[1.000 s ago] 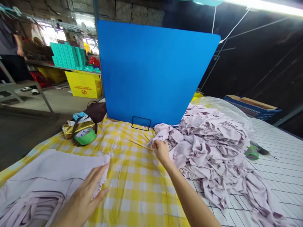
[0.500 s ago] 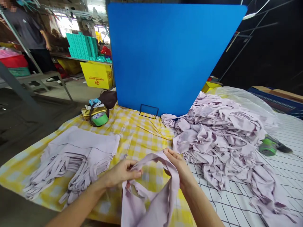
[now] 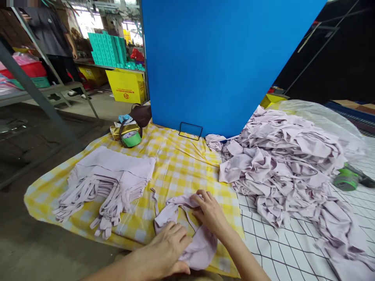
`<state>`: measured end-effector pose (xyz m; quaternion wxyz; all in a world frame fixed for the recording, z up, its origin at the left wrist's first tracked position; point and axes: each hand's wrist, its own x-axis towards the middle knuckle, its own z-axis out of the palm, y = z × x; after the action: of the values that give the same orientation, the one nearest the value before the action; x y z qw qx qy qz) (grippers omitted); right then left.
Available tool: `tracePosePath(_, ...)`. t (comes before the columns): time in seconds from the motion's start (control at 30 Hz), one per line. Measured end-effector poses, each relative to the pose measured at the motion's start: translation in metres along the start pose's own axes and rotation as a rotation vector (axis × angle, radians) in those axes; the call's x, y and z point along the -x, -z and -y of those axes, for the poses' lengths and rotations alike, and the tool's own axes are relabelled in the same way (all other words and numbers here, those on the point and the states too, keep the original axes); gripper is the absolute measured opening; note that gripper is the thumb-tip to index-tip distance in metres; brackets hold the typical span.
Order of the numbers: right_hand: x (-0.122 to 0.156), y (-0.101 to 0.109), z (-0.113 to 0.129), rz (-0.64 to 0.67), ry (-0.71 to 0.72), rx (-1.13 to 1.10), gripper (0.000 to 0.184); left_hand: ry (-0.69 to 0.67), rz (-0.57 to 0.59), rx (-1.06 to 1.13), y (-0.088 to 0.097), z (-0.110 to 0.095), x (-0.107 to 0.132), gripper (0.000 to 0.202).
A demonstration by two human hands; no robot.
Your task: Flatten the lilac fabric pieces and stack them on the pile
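Pale lilac garment piece [image 3: 203, 246], in the head view, lies on the yellow-checked cloth [image 3: 184, 160] beneath both hands, which hide part of its outline. The left hand [image 3: 170, 248] covers it, fingers bent; the right hand [image 3: 209, 212] curls at its far edge. Whether either grips cannot be told. A layered lilac stack [image 3: 114, 166] sits left of the left hand; rightward of the right hand, a crumpled heap [image 3: 278, 168] runs out of frame.
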<state>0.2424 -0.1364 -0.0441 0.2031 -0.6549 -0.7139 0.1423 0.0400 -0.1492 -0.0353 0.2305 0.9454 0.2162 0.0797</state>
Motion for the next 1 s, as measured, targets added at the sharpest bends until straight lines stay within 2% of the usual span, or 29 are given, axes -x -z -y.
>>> tracePosePath(0.1,-0.012,0.000,-0.001,-0.032,-0.078,0.030,0.022,-0.066,0.055,0.012,-0.003,-0.003,0.000,0.016)
tracePosePath(0.17,-0.016,0.013,-0.012,-0.100,-0.158,0.025,0.024,-0.135,0.106,0.073,0.010,0.002,0.001,0.014)
tracePosePath(0.23,-0.016,0.035,-0.025,-0.191,-0.254,0.039,0.029,-0.160,0.114,0.162,0.036,0.010,0.004,0.015)
tracePosePath(0.33,-0.011,0.075,-0.040,-0.308,-0.400,0.051,0.033,-0.144,0.087,0.276,0.083,0.024,0.011,0.015)
tracePosePath(0.47,-0.002,0.112,-0.037,-0.359,-0.582,-0.047,0.029,-0.065,0.061,0.292,0.133,0.035,0.015,0.018)
tracePosePath(0.57,0.005,0.129,-0.024,-0.366,-0.614,-0.242,0.024,0.007,-0.050,0.272,0.155,0.035,0.016,0.022)
tracePosePath(0.63,0.012,0.140,-0.016,-0.287,-0.606,-0.510,0.023,0.047,-0.120,0.303,0.164,0.035,0.018,0.024)
tracePosePath(0.67,0.015,0.145,-0.014,-0.205,-0.598,-0.662,0.024,0.065,-0.141,0.333,0.167,0.037,0.020,0.025)
tracePosePath(0.73,0.021,0.150,-0.013,-0.014,-0.582,-0.939,0.027,0.110,-0.162,0.386,0.170,0.044,0.021,0.026)
tracePosePath(0.8,0.025,0.143,-0.016,0.099,-0.590,-1.151,0.025,0.182,-0.195,0.383,0.165,0.054,0.018,0.028)
tracePosePath(0.83,0.025,0.136,-0.018,0.097,-0.619,-1.233,0.025,0.222,-0.229,0.353,0.158,0.060,0.014,0.028)
tracePosePath(0.9,0.023,0.113,-0.021,0.004,-0.712,-1.349,0.027,0.302,-0.337,0.259,0.136,0.067,0.004,0.024)
tracePosePath(0.97,0.020,0.087,-0.019,-0.093,-0.808,-1.424,0.024,0.396,-0.483,0.157,0.104,0.065,-0.008,0.022)
tracePosePath(1.0,0.018,0.075,-0.015,-0.114,-0.840,-1.458,0.021,0.414,-0.516,0.140,0.086,0.060,-0.013,0.023)
